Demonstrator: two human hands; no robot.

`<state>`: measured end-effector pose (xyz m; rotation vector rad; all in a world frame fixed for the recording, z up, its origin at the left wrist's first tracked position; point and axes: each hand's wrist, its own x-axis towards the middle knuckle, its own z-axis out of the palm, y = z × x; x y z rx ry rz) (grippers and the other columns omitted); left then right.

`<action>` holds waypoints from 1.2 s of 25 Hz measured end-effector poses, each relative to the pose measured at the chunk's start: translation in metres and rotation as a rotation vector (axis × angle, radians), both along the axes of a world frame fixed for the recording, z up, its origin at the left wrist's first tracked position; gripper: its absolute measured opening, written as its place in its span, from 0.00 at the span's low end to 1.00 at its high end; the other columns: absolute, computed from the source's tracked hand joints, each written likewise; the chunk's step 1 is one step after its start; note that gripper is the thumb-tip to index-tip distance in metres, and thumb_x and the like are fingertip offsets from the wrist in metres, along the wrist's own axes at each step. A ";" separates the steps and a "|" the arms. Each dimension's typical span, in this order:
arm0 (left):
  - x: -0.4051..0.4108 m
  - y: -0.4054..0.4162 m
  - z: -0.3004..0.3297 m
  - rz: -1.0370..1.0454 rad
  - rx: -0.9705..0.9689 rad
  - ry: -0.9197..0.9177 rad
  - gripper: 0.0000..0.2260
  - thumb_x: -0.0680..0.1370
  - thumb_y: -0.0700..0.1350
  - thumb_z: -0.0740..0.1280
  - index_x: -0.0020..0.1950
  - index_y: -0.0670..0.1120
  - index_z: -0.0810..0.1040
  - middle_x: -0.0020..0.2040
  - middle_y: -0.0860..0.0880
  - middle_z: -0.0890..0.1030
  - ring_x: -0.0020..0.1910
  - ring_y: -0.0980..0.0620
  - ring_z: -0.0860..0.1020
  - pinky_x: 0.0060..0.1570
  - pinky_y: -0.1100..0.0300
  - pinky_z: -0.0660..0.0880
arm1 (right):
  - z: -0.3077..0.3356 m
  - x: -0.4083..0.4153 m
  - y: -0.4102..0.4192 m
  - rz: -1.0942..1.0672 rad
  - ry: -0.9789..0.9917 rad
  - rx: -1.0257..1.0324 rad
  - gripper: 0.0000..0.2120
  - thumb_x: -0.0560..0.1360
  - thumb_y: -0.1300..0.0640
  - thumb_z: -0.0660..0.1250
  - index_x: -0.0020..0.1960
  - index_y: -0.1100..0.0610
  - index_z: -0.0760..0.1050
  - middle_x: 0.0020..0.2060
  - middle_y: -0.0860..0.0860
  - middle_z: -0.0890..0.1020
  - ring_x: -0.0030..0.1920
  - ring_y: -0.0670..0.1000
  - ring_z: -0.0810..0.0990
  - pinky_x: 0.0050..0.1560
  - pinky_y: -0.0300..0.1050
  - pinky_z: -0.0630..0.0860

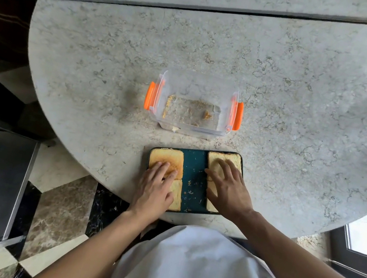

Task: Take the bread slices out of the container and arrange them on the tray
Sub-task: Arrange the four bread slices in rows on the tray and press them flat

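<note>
Writing: no brand, label or lettering can be read on any item.
Tray [193,177]: dark teal, rectangular, rounded corners, scattered with pale crumbs down its bare middle strip; it sits on the worktop [305,111] close to the near curved edge.
Bread slices: four toasted squares, all on the tray. The far-left slice [165,157] is golden brown; the near-left slice [176,197] just behind it toward the person is paler, and the two touch edge to edge. The far-right slice [221,161] is pale with a darker crust; the near-right slice [211,206] is mostly hidden under the hand.
Left hand [154,191]: flat, fingers spread and released, palm down across the two left slices.
Right hand [227,188]: flat, fingers spread and released, resting on the two right slices.
Container [157,100]: clear plastic box with orange side clips, just beyond the tray's far edge, apart from it; only crumbs and one small crust piece lie on its bottom.
Open room: bare marbled stone lies left, right and beyond the container; the tray's near edge lies near the worktop rim, with the patterned floor [59,210] below.
</note>
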<state>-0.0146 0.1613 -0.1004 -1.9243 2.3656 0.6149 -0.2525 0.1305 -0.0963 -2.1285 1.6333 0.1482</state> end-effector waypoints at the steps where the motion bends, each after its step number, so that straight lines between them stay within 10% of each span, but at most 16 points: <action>1: 0.000 -0.001 0.001 -0.006 0.000 -0.008 0.28 0.75 0.48 0.68 0.74 0.46 0.69 0.77 0.41 0.66 0.77 0.41 0.60 0.74 0.44 0.61 | 0.001 0.002 0.001 -0.014 -0.002 0.001 0.27 0.80 0.46 0.61 0.78 0.46 0.63 0.81 0.55 0.57 0.81 0.59 0.49 0.79 0.59 0.53; 12: -0.005 -0.018 -0.002 -0.010 -0.077 -0.014 0.19 0.70 0.42 0.69 0.61 0.42 0.78 0.62 0.40 0.77 0.62 0.39 0.72 0.60 0.42 0.71 | -0.008 0.004 0.007 -0.082 -0.035 -0.045 0.30 0.79 0.48 0.62 0.78 0.54 0.60 0.79 0.59 0.59 0.80 0.61 0.51 0.79 0.60 0.52; 23: -0.029 -0.002 0.017 0.090 0.185 -0.134 0.29 0.80 0.49 0.59 0.80 0.46 0.55 0.81 0.41 0.51 0.80 0.41 0.47 0.78 0.43 0.48 | -0.001 -0.008 0.002 0.036 -0.065 -0.008 0.32 0.78 0.47 0.58 0.78 0.57 0.57 0.79 0.61 0.57 0.80 0.63 0.51 0.79 0.59 0.51; 30: -0.039 -0.002 0.014 0.166 0.119 -0.089 0.28 0.82 0.55 0.57 0.80 0.45 0.56 0.81 0.39 0.51 0.80 0.40 0.48 0.77 0.43 0.48 | -0.007 -0.021 -0.006 0.175 0.012 0.048 0.33 0.82 0.43 0.51 0.82 0.55 0.47 0.82 0.57 0.46 0.81 0.60 0.41 0.80 0.58 0.43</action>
